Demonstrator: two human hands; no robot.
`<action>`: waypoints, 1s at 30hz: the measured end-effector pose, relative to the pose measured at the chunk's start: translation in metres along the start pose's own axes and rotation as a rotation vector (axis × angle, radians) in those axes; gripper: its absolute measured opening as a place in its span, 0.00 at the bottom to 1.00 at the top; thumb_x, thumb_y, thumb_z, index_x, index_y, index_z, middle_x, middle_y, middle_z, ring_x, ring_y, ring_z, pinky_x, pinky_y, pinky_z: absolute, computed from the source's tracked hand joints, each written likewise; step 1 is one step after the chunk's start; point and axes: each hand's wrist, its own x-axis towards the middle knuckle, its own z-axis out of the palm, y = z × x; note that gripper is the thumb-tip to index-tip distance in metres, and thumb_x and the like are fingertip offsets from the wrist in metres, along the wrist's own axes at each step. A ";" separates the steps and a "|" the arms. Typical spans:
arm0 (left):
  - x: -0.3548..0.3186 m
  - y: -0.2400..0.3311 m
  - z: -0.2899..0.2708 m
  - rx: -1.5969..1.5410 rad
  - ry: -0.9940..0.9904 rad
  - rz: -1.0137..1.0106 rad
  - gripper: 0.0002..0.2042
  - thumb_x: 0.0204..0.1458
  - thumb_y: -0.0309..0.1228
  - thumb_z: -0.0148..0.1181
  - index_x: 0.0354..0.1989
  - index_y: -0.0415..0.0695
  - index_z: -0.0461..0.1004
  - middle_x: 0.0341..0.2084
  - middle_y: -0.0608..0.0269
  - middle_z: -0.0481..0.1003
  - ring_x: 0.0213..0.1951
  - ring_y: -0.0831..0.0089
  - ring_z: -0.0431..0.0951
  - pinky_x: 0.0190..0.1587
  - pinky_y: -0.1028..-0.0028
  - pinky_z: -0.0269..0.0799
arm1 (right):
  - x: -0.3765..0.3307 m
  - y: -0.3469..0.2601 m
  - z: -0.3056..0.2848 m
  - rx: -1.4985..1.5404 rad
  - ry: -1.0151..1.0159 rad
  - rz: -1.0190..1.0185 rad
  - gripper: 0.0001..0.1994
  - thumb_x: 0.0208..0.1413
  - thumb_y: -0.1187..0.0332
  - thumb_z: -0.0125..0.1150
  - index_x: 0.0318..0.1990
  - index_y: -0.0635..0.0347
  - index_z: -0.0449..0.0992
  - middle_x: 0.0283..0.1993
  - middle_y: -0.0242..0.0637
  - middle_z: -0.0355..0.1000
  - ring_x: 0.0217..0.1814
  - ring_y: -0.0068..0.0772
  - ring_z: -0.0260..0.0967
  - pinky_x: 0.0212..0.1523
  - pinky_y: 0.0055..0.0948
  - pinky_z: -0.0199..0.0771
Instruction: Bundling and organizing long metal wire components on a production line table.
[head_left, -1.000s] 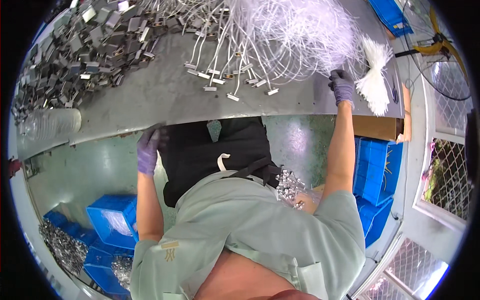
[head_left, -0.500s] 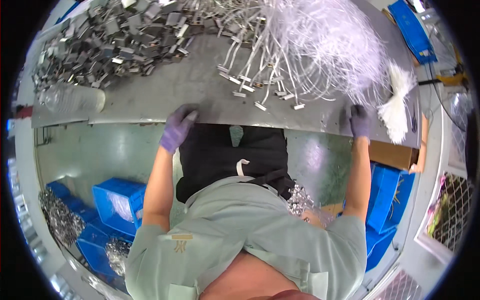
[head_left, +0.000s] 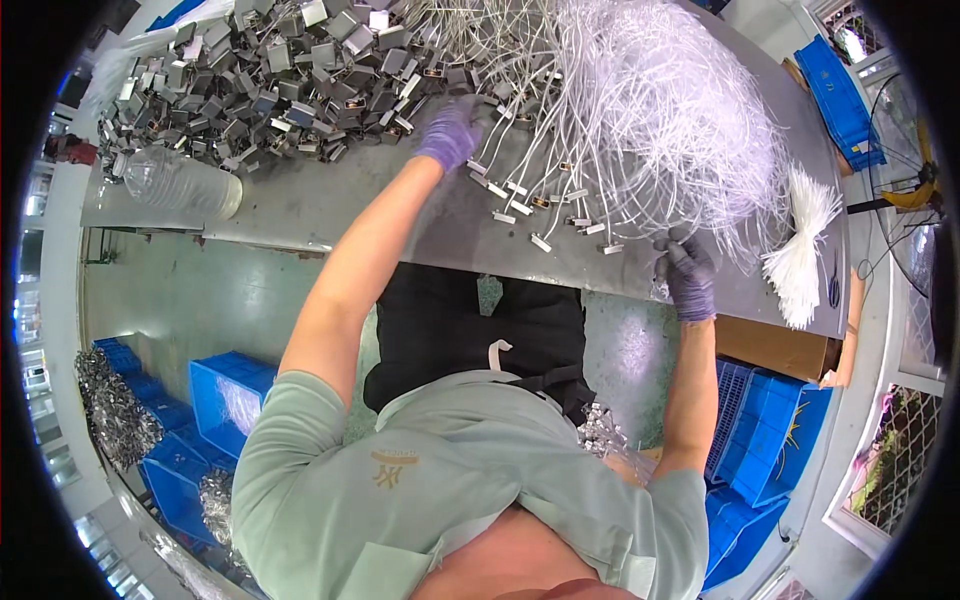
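My left hand (head_left: 450, 135), in a purple glove, reaches over the table to the right-hand edge of a heap of small grey metal blocks (head_left: 290, 85). Its fingers are blurred among the parts, so their grip is hidden. Near the front table edge, my right hand (head_left: 688, 280) is gloved too, its fingers bent together; a small pale bit shows by the fingertips, too small to name. Just beyond it lies a big tangle of clear and white strands (head_left: 680, 120). Small metal clips (head_left: 540, 243) tip several strands, which spread toward the front edge between my hands.
A clear plastic bottle (head_left: 180, 185) lies at the table's left. A bundle of white ties (head_left: 800, 250) lies at the right end, with a blue bin (head_left: 835, 100) beyond. Below stand blue crates (head_left: 225, 395) on the left and more crates (head_left: 760, 430) on the right, under a cardboard box (head_left: 775, 345).
My left hand has moved from the front table edge forward and right to the metal heap. My right hand has shifted slightly left and nearer to me, beside the front edge.
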 end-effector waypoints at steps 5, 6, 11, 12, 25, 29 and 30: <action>0.020 -0.021 0.025 -0.191 -0.082 -0.002 0.15 0.48 0.26 0.54 0.46 0.44 0.74 0.36 0.49 0.76 0.37 0.60 0.77 0.42 0.68 0.71 | 0.004 -0.001 0.014 0.021 -0.030 0.121 0.14 0.56 0.68 0.55 0.46 0.67 0.68 0.34 0.44 0.72 0.19 0.31 0.66 0.19 0.25 0.65; 0.019 -0.018 0.026 -0.251 -0.123 -0.051 0.15 0.48 0.26 0.54 0.46 0.44 0.74 0.34 0.50 0.77 0.36 0.62 0.77 0.41 0.69 0.71 | 0.004 -0.003 0.016 0.019 -0.023 0.117 0.14 0.56 0.68 0.55 0.46 0.67 0.68 0.34 0.44 0.72 0.19 0.31 0.66 0.19 0.25 0.65; 0.016 -0.029 0.020 -0.197 -0.226 0.063 0.14 0.46 0.25 0.53 0.43 0.44 0.75 0.33 0.52 0.77 0.34 0.66 0.76 0.40 0.72 0.70 | 0.008 -0.005 0.024 -0.002 0.060 -0.024 0.15 0.56 0.66 0.56 0.46 0.67 0.69 0.33 0.44 0.72 0.21 0.31 0.67 0.20 0.25 0.66; 0.014 -0.032 0.018 -0.248 -0.254 0.047 0.13 0.45 0.27 0.54 0.42 0.43 0.75 0.35 0.51 0.77 0.36 0.63 0.77 0.42 0.69 0.71 | 0.009 -0.004 0.025 -0.003 0.066 -0.027 0.15 0.56 0.66 0.56 0.46 0.67 0.69 0.33 0.44 0.72 0.21 0.31 0.67 0.20 0.25 0.66; -0.044 -0.057 -0.034 0.418 -0.156 0.234 0.15 0.44 0.38 0.60 0.35 0.40 0.71 0.31 0.44 0.73 0.39 0.48 0.72 0.44 0.58 0.67 | 0.044 0.019 -0.015 -0.523 0.164 -0.078 0.23 0.57 0.52 0.55 0.41 0.70 0.71 0.33 0.42 0.74 0.18 0.26 0.68 0.20 0.23 0.68; -0.054 -0.059 -0.028 0.417 -0.099 0.139 0.13 0.45 0.35 0.59 0.36 0.39 0.72 0.35 0.43 0.73 0.42 0.47 0.71 0.47 0.58 0.67 | 0.017 0.048 -0.014 -0.778 0.044 -0.044 0.25 0.53 0.47 0.58 0.41 0.65 0.73 0.29 0.37 0.74 0.20 0.22 0.68 0.20 0.21 0.68; -0.058 -0.064 -0.027 0.419 -0.101 0.134 0.13 0.45 0.35 0.59 0.36 0.39 0.72 0.35 0.43 0.73 0.42 0.47 0.71 0.47 0.58 0.67 | 0.004 0.041 0.006 -0.779 -0.006 -0.092 0.24 0.52 0.48 0.60 0.43 0.63 0.73 0.27 0.35 0.73 0.21 0.21 0.67 0.20 0.20 0.67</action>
